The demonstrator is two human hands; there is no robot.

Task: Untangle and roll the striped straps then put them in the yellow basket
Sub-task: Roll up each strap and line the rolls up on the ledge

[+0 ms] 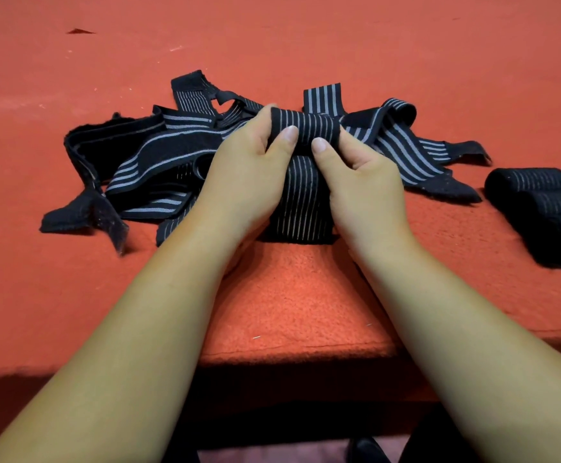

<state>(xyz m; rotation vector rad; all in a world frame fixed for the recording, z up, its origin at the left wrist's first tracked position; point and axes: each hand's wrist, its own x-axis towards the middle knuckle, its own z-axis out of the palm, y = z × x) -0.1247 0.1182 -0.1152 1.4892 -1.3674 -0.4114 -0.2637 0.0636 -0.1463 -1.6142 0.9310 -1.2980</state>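
Note:
A black strap with thin grey stripes (302, 202) lies flat toward me, its far end curled into a small roll (306, 127). My left hand (249, 168) and my right hand (359, 172) both grip that roll, thumbs pressed on top of it. Behind and to the left sprawls a tangled pile of striped straps (159, 155); more loose ends spread to the right (416, 152). Three finished rolls (540, 202) lie side by side at the right edge. No yellow basket is in view.
Everything rests on a red felt-covered table (292, 305), whose front edge runs just below my forearms. A small dark scrap (78, 31) lies far back on the left.

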